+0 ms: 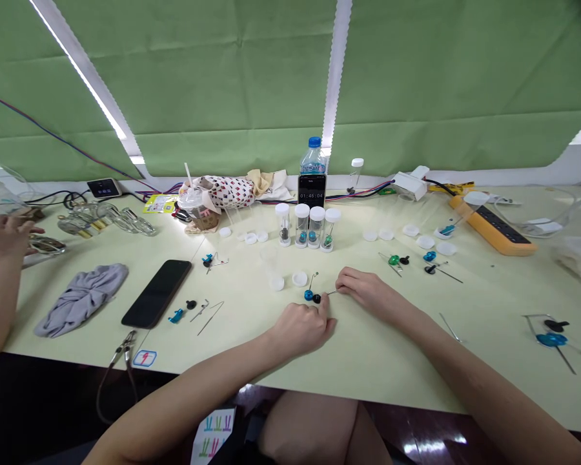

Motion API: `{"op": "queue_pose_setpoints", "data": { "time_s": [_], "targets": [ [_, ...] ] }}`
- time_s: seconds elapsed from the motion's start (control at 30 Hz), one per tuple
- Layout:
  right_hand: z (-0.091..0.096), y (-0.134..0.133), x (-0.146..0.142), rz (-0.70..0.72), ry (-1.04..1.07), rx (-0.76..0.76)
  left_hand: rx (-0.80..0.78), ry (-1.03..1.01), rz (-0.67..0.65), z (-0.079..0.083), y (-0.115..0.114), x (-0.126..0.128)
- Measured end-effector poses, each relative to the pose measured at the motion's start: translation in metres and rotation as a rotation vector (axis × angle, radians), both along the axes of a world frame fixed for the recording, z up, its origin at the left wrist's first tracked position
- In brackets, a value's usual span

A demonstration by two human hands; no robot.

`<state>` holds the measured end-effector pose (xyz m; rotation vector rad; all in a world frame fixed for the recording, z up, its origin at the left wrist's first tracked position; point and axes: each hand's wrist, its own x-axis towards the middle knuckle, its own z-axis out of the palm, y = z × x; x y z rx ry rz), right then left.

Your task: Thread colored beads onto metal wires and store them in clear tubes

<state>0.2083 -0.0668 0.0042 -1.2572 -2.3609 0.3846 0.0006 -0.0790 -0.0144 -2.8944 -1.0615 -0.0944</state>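
My left hand [304, 326] rests on the table with its fingers curled and the index finger stretched forward. That fingertip touches or lies just beside a small black knob [316, 298]. Whether the curled fingers hold anything is hidden. My right hand [363, 290] is closed in a pinch on a thin metal rod [333, 292], which points toward the left index fingertip. Left of the knob lies a small blue part [308, 294] with a bent wire [314, 280] rising from it. A white cap [299, 279] lies just behind.
Several capped clear tubes [301, 226] with coloured parts stand before a phone timer [312, 191] and bottle [314, 155]. Loose part sets lie both sides, including blue parts [552, 340]. At left are a black phone [157, 294], grey cloth [83, 298] and another person's hand [4, 252].
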Motion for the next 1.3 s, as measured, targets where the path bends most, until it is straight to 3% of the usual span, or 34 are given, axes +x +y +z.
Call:
{"op": "queue_pose_setpoints", "data": {
  "time_s": [0.4,0.77,1.07,1.3],
  "targets": [
    [-0.002,-0.003,0.000,-0.028,-0.102,-0.032,0.001,0.001,-0.004,0.002,0.000,0.000],
    [-0.002,-0.002,-0.002,-0.087,-0.009,-0.082,0.044,-0.036,-0.018,0.000,0.000,-0.001],
    [0.002,-0.001,0.000,-0.126,0.151,-0.126,0.255,-0.253,-0.357,0.005,0.012,-0.026],
    [0.005,-0.003,-0.002,-0.199,0.210,-0.135,0.227,-0.328,-0.016,0.004,0.031,-0.045]
  ]
}}
